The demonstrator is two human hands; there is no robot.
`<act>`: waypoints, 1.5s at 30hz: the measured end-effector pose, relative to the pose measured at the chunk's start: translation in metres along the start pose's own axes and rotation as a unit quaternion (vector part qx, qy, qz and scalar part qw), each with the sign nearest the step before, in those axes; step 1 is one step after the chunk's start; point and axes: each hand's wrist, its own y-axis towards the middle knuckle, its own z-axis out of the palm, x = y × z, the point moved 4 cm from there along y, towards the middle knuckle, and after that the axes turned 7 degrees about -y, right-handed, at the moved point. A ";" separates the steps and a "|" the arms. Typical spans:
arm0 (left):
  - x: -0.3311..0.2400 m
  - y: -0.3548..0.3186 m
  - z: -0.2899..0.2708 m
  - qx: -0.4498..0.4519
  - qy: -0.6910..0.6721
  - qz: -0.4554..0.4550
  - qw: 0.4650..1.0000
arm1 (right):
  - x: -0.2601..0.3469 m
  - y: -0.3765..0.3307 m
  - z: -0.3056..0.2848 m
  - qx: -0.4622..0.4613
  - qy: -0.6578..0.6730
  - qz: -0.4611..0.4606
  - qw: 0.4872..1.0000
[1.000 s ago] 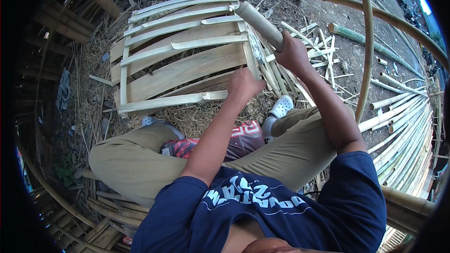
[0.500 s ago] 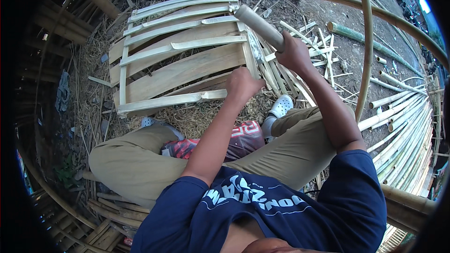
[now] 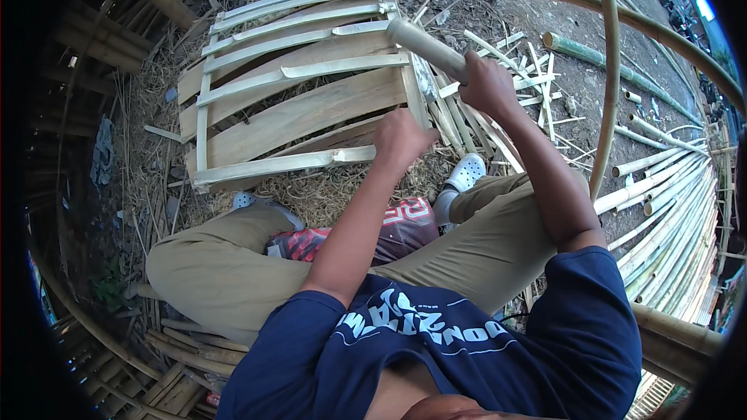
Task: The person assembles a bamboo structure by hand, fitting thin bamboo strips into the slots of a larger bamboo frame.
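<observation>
A crate-like frame (image 3: 199,126) of pale split-bamboo slats, with broad thin wooden boards beneath them, lies on the ground in front of me. My left hand (image 3: 403,140) is closed at its near right corner, by the end of the nearest slat (image 3: 296,163). What those fingers grip is hidden. My right hand (image 3: 486,84) is wrapped around one end of a thick, pale round bamboo stick (image 3: 428,48). The stick's free end points left, over the frame's right edge.
Split bamboo strips (image 3: 537,82) lie scattered right of the frame. Long bamboo poles (image 3: 677,225) are piled at the far right, and a bent pole (image 3: 609,70) rises between. A dark red patterned cloth (image 3: 401,237) lies between my legs. Shavings cover the ground near my shoes (image 3: 467,175).
The stick's free end has dropped slightly toward the frame's right edge. My left hand has stayed at the corner. The frame sits slightly higher in the picture.
</observation>
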 end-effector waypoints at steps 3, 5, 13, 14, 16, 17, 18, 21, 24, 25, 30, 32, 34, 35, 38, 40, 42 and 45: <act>-0.006 0.002 0.006 0.003 0.007 -0.008 1.000 | -0.011 -0.004 -0.002 -0.047 0.032 0.024 0.998; -0.007 0.003 0.009 -0.014 0.014 0.006 1.000 | -0.015 -0.004 0.013 0.053 -0.046 -0.033 0.997; -0.006 0.002 0.014 -0.003 0.011 0.009 1.000 | -0.017 -0.013 0.027 0.042 -0.036 -0.016 0.998; -0.002 0.001 0.009 0.031 -0.033 -0.019 0.999 | -0.011 -0.010 0.017 0.025 -0.054 -0.036 0.998; -0.009 0.004 -0.004 0.019 -0.019 -0.016 1.000 | -0.004 -0.004 -0.001 -0.020 0.003 0.006 1.000; -0.011 -0.001 -0.005 0.018 -0.009 -0.020 1.000 | -0.006 -0.010 -0.001 -0.057 0.043 0.019 0.997; -0.010 -0.002 -0.002 0.022 -0.011 -0.023 0.999 | -0.011 -0.011 0.005 -0.053 0.041 0.019 0.998; -0.010 0.002 -0.004 0.009 -0.001 -0.004 1.000 | -0.006 -0.006 0.007 0.029 -0.043 -0.020 0.998; -0.005 -0.001 -0.005 0.015 0.001 -0.005 1.000 | 0.010 -0.007 -0.040 -0.121 0.091 0.034 0.988; -0.007 0.001 -0.006 0.002 0.006 -0.001 1.000 | 0.020 -0.014 -0.054 -0.190 0.219 0.061 0.955; -0.001 -0.003 0.008 -0.006 -0.008 0.014 1.000 | 0.008 -0.002 0.007 0.028 -0.030 -0.018 0.999; -0.001 0.000 0.005 -0.003 -0.003 0.007 1.000 | 0.008 0.000 -0.004 -0.024 0.034 0.012 0.999; -0.008 -0.001 0.005 0.021 -0.004 -0.005 1.000 | -0.002 -0.002 0.005 0.016 -0.016 -0.005 1.000; -0.010 -0.001 0.004 0.021 -0.005 -0.005 1.000 | -0.005 0.001 0.008 0.048 -0.063 -0.025 0.997; -0.002 -0.003 0.005 -0.022 0.007 0.009 1.000 | 0.007 0.007 -0.016 -0.009 -0.001 0.007 1.000; -0.003 -0.001 0.007 -0.025 0.000 0.012 1.000 | 0.008 0.009 -0.049 -0.124 0.091 0.050 0.987; -0.009 -0.003 0.009 -0.029 -0.009 0.026 0.999 | 0.002 0.004 -0.019 -0.061 0.037 0.032 0.997; -0.001 -0.003 0.015 -0.042 -0.025 0.041 0.998 | 0.006 0.006 0.013 0.077 -0.057 0.010 0.995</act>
